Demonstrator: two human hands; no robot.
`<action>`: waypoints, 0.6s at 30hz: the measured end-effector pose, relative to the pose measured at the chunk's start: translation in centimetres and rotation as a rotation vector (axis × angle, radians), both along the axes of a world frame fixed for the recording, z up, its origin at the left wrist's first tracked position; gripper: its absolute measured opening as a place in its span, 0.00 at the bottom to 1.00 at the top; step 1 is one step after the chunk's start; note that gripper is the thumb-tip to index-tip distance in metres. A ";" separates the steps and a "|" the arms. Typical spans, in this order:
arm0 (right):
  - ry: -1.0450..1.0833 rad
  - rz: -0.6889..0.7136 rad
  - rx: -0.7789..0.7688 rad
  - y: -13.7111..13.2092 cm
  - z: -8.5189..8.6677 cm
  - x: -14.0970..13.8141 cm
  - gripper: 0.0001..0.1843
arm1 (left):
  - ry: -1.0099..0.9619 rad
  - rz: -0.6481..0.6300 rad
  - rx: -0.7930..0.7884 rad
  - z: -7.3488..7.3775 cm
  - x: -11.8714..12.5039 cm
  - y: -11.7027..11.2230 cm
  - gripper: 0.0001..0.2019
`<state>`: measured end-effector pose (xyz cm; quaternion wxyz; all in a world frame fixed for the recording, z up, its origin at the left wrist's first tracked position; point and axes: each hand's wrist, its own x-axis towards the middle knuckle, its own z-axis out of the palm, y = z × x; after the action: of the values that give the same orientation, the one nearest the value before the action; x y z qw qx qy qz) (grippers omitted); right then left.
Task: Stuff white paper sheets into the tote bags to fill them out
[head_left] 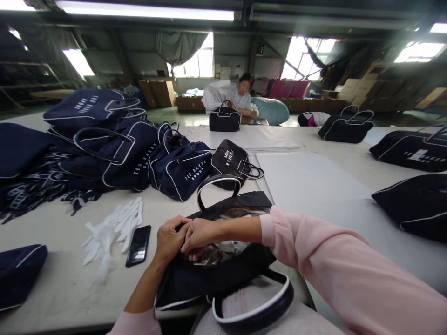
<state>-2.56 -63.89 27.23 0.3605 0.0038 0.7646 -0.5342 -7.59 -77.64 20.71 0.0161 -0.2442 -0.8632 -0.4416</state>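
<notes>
Left hand (170, 239): fingers curled at the open mouth of the black bag (209, 274), apparently pinching its edge; grip partly hidden.
Right hand (197, 237): closed, pressed against the left, fingertips tucked into the opening.
Bag position: at the table (63, 288) edge, under both hands, one handle (218, 186) arching beyond, another nearer.
Handling: soft, light, floppy fabric; best held by rim or handles.
Surroundings: phone (138, 245), white strips (111, 230), navy bags (139, 158) left.
</notes>
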 end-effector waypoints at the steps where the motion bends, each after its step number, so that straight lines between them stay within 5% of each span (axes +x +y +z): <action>1: -0.056 -0.074 -0.065 0.0 0.0 0.2 0.10 | -0.004 -0.003 0.007 0.0 0.0 0.0 0.11; 5: -0.120 -0.226 -0.118 0.4 -0.5 1.1 0.10 | -0.013 -0.019 0.020 0.0 -0.1 0.1 0.11; 12: 0.323 0.042 0.350 3.9 0.2 2.8 0.02 | 0.022 -0.027 -0.035 -0.4 0.9 0.0 0.10; 18: 0.617 0.092 0.517 8.4 1.6 5.1 0.02 | 0.018 -0.018 -0.126 -0.4 2.4 0.5 0.11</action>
<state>2.57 -55.49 28.87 0.1251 -0.1004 0.9455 -0.2834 -5.22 -77.14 20.34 0.0042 -0.2566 -0.8869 -0.3842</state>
